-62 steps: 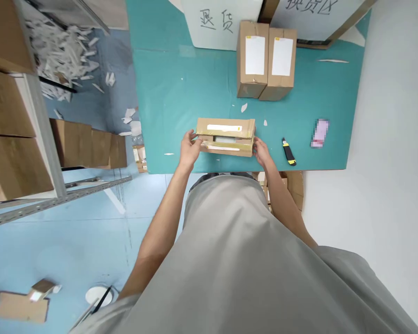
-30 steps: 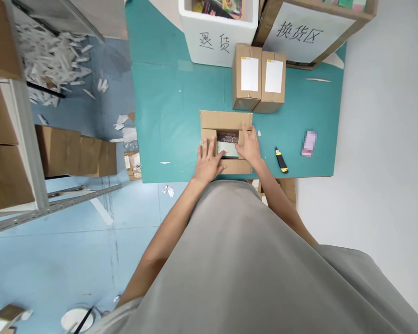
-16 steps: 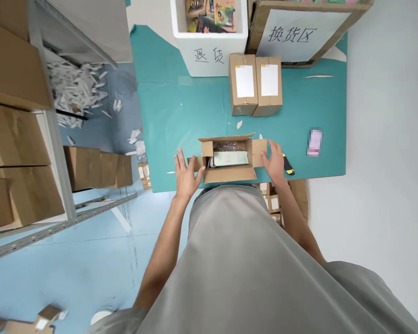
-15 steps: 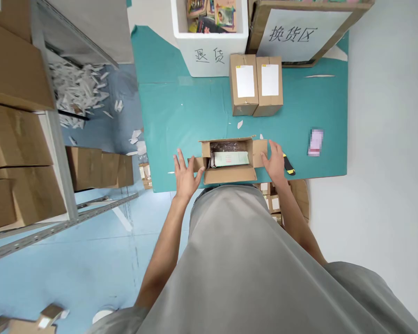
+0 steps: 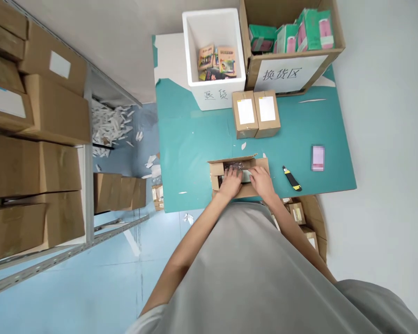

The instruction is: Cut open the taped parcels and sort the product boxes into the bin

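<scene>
An opened cardboard box [image 5: 217,169] lies near the front edge of the table, flaps spread. Inside it are a pale green-white carton [image 5: 245,176] and clear plastic wrapping [image 5: 235,165]. My left hand [image 5: 231,182] reaches over the box's front side, fingers apart and resting over the carton's left part. At the carton's right end, my right hand [image 5: 262,182] has its fingers bent and closed on the edge; its thumb is partly hidden. A black and yellow utility knife [image 5: 292,178] lies to the right of the box.
Two taped cartons [image 5: 244,116] stand behind the box. Farther back are a white foam bin [image 5: 214,95] with small packets and a large cardboard box [image 5: 296,72] with green-pink packages. A phone [image 5: 318,158] lies at right on the green table [image 5: 184,139]. Loaded shelving [image 5: 89,185] stands left.
Both hands have moved inward from the side flaps into the opened box, onto the carton. The camera view has shifted, showing more of the bins at the back.
</scene>
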A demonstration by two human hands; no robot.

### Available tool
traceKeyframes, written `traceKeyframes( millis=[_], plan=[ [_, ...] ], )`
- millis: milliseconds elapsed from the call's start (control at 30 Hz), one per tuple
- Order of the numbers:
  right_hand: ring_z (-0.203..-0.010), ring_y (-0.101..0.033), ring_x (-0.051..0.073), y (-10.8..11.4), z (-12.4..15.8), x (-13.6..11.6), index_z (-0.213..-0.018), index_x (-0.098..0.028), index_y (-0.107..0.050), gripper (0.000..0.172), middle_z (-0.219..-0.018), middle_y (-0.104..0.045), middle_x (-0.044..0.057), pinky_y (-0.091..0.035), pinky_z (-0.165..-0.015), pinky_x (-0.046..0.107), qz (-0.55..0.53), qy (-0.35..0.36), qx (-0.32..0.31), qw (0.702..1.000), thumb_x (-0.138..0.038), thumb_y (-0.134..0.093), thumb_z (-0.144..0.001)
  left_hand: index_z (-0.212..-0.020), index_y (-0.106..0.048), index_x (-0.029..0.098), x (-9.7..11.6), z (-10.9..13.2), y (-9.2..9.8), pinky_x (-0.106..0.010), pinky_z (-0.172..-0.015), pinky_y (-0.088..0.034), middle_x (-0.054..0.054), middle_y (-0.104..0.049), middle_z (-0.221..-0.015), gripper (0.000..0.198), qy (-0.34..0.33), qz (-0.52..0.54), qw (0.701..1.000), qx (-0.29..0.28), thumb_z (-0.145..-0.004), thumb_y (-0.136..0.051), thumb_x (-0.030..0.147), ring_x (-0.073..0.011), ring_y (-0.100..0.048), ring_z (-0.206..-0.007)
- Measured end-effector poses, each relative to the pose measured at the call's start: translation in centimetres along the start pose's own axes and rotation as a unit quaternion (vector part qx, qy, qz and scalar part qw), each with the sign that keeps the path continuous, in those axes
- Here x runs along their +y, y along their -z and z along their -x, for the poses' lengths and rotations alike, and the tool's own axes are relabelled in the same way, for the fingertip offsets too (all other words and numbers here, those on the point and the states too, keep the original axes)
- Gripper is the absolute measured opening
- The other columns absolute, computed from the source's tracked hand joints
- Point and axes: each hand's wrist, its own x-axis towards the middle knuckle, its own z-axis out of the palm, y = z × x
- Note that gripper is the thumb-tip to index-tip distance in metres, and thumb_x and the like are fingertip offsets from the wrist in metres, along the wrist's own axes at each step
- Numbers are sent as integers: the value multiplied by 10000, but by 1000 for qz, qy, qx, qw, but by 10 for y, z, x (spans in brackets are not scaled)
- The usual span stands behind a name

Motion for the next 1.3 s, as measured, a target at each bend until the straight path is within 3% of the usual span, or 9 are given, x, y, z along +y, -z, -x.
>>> traceKeyframes(
  millis=[167, 333, 433, 567, 667, 867, 1067, 1133, 1300],
  plan=[
    [-1317, -658, 382, -4, 3, 0, -1402, -171, -782, 405, -1412, -762, 187, -575, -1186, 530, -7, 0, -8, 1000, -127, -558, -1067, -1700, -536, 71, -20, -4, 1, -675, -1401, -374, -358, -491, -1756, 864, 27, -30, 999, 2, -882, -800, 157, -502, -367, -1737],
    [-1380, -638, 366, -9, 1, 1, -1417, -162, -785, 404, -1468, -743, 181, -564, -1219, 523, -6, 7, -6, 1000, -126, -578, -1072, -1753, -479, 82, -24, 17, 15, -672, -1408, -347, -293, -421, -1832, 792, 82, -138, 987, 30, -976, -630, 112, -457, -243, -1794],
    [-1380, -633, 365, -13, -2, 1, -1426, -167, -786, 408, -1467, -746, 179, -562, -1216, 530, -8, -1, -4, 1000, -123, -601, -1065, -1760, -469, 81, -34, 19, 27, -660, -1408, -342, -285, -414, -1838, 863, 127, -168, 978, 10, -949, -747, 185, -506, -303, -1760],
    [-1371, -629, 372, -16, -5, 3, -1421, -179, -796, 397, -1467, -751, 176, -562, -1207, 543, -12, -3, -8, 1000, -133, -625, -1066, -1726, -512, 70, -58, 13, 36, -556, -1426, -342, -273, -494, -1783, 925, 83, -140, 986, -42, -865, -831, 181, -457, -422, -1703],
    [-1387, -618, 373, -16, -5, 6, -1428, -173, -794, 397, -1472, -749, 178, -552, -1222, 545, -12, 0, -11, 1000, -137, -623, -1071, -1673, -567, 62, -66, 11, 33, -537, -1406, -360, -270, -519, -1748, 845, 55, -148, 987, -33, -869, -802, 173, -431, -468, -1653],
    [-1386, -610, 372, -16, -7, 9, -1424, -156, -795, 390, -1471, -752, 171, -546, -1238, 533, -3, 4, -22, 1000, -141, -618, -1077, -1434, -715, 34, -56, 8, 25, -576, -1318, -440, -312, -552, -1676, 577, 75, -180, 981, -13, -857, -692, 48, -425, -525, -1555],
    [-1407, -610, 396, -12, -14, 7, -1475, -152, -766, 423, -1501, -744, 182, -545, -1247, 557, 15, 1, -49, 999, -185, -687, -1061, -1409, -727, 121, -37, 10, 45, -481, -1140, -643, -233, -443, -1798, 506, 94, -143, 985, -8, -920, -634, 30, -384, -537, -1582],
    [-1431, -612, 405, -12, -18, 4, -1548, -133, -714, 520, -1534, -731, 193, -539, -1259, 565, 15, 5, -69, 998, -203, -748, -1033, -1461, -698, 146, -27, 12, 56, -475, -1063, -689, -228, -363, -1852, 531, 97, -120, 988, -2, -944, -633, 45, -382, -613, -1525],
    [-1524, -585, 417, -14, -30, -8, -1719, -161, -531, 851, -1648, -655, 212, -533, -1270, 598, -4, 22, -91, 996, -239, -868, -942, -1501, -697, 156, -9, 20, 88, -524, -1139, -667, -223, -237, -1919, 605, 78, -86, 993, 24, -906, -708, 45, -431, -649, -1525]
  ],
)
